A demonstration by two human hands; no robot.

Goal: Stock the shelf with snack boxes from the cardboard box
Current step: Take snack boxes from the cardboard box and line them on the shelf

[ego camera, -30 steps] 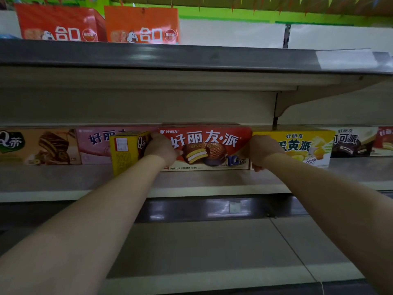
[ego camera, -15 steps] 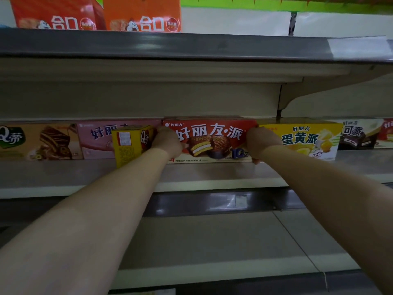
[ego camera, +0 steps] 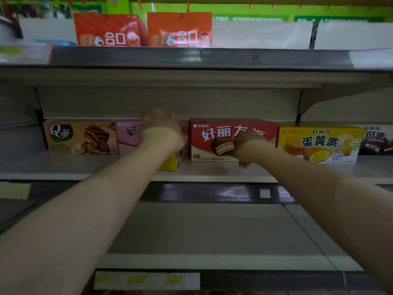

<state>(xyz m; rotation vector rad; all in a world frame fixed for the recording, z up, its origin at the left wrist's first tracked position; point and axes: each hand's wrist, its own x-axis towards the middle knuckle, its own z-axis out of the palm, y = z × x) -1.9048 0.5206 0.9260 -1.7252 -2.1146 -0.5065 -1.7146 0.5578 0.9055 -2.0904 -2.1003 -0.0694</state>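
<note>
Now left hand (ego camera: pixel 161 122) off the red box (ego camera: pixel 212 141), blurred, fingers spread.

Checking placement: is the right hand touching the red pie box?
Touching: the head view shows the right hand lying against the front face of the red pie box, with no gap between them.

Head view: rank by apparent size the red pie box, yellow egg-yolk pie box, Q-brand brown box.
1. Red pie box and yellow egg-yolk pie box: look about alike; the right hand hides part of the red one, so no ranking.
2. Q-brand brown box: smallest showing face.
</note>
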